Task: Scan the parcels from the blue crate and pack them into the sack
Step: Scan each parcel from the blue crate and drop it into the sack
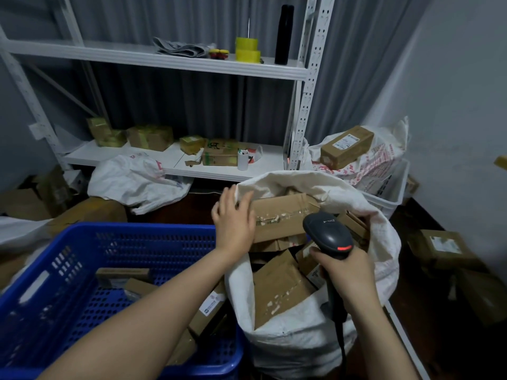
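My left hand grips one end of a long cardboard parcel that lies across the open mouth of the white sack. Several brown parcels fill the sack below it. My right hand holds a dark handheld scanner over the sack, its red light showing. The blue crate stands at the lower left, and my left forearm crosses over it. A few parcels lie on its floor and against its right wall.
A white metal shelf behind holds taped boxes, a white cup and, higher up, yellow tape rolls. A second sack with a box sits in a white crate at right. Boxes lie on the floor at left and right.
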